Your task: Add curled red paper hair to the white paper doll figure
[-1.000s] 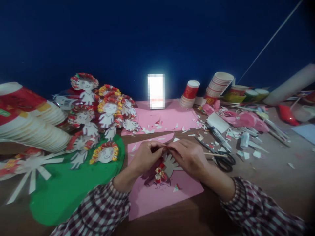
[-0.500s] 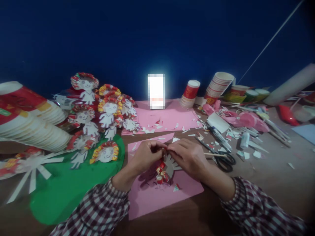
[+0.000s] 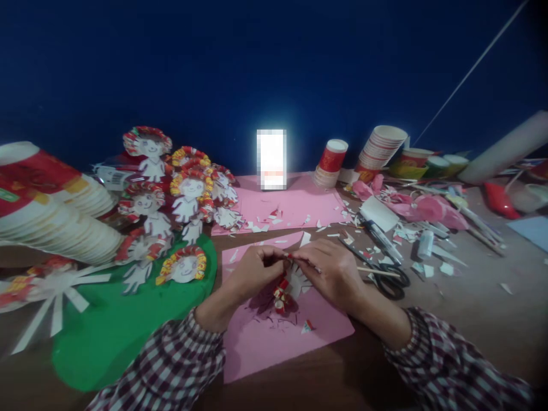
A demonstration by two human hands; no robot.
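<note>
Blue wall (image 3: 171,68) is filling the whole upper part of the view, and below it a brown table (image 3: 462,319) is stretching from side to side. On the table's left, a rounded green mat (image 3: 107,342) is lying flat, with paper figures (image 3: 187,200) standing and lying at its far end. Pink sheet (image 3: 257,354) is lying beside the mat, under both hands. Long stacked paper cups (image 3: 77,225) are leaning at the far left.

Over the sheet, the left hand (image 3: 252,277) and the right hand (image 3: 331,271) are meeting, thumbs and fingertips drawn close together. Both are pinching a small red bit at the upper edge of the paper piece (image 3: 296,282), which is hanging between them just above the pink sheet, or resting on it; I cannot tell which. White strips are fanning out toward the right hand, and red-and-yellow curls (image 3: 280,294) are lining its lower left side.

Black-handled scissors (image 3: 394,297) are lying right of the right hand, near a marker (image 3: 383,240). Thin stick (image 3: 381,272) is jutting out past that hand; whether it is being held is hidden. One triangular scrap (image 3: 307,327) is lying nearest the person.
</note>
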